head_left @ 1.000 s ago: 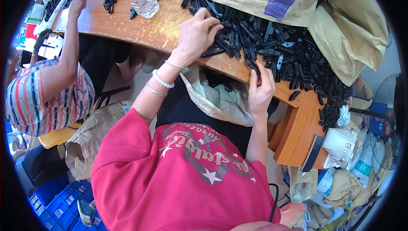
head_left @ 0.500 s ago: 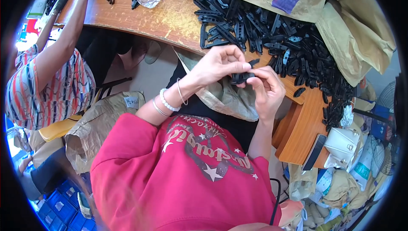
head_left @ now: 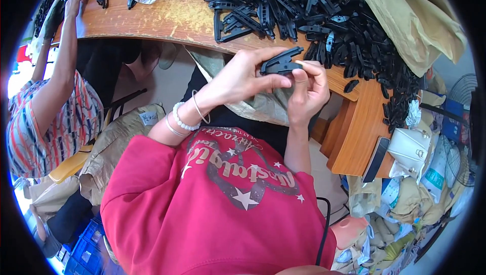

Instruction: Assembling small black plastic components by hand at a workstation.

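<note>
The black plastic clip part [head_left: 280, 63] had been lifted from the heap of black plastic pieces [head_left: 324, 22] on the wooden table [head_left: 167, 17] a second earlier; the left hand [head_left: 243, 78] and right hand [head_left: 309, 90] now pinched it together above the lap, fingers clamped on it.

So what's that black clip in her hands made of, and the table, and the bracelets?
The clip, held by both the left hand and right hand, looks like moulded plastic: matt black, with a faint sheen. The table seems to be varnished wood, with grain and worn patches. The bracelets: whitish beads, perhaps plastic or stone, plus thin metal-looking bangles.
</note>
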The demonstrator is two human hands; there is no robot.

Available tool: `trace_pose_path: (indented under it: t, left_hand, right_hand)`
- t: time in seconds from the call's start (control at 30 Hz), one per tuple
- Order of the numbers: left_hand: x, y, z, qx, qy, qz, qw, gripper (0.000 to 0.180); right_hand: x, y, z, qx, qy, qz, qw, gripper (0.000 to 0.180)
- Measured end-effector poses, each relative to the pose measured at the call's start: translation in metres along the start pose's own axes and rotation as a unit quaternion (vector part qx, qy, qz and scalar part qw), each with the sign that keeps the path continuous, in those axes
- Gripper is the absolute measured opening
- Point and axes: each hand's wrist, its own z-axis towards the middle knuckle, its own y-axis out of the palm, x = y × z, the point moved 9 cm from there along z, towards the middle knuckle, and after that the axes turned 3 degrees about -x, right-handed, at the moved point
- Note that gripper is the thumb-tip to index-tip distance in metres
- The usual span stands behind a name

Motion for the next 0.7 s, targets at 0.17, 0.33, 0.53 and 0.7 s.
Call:
trace_pose_path:
  t: [0.17,0.33,0.53,0.7]
  left_hand:
    - [0.019,-0.003,-0.003,0.024,0.065,0.161,0.985,0.039]
    - [0.012,-0.003,-0.005,0.085,0.11,0.17,0.976,0.042]
    - [-0.002,-0.004,-0.008,0.091,0.034,0.057,0.994,0.04]
    - [-0.005,-0.006,-0.011,0.091,0.029,0.013,0.995,0.035]
  right_hand:
    - [0.005,0.001,0.005,-0.022,0.021,0.015,0.999,0.028]
    - [0.003,0.0,0.011,-0.06,0.035,-0.057,0.996,0.043]
    - [0.015,-0.002,0.002,-0.054,0.143,-0.01,0.988,0.02]
    - [0.012,-0.001,-0.004,-0.062,0.119,0.026,0.991,0.023]
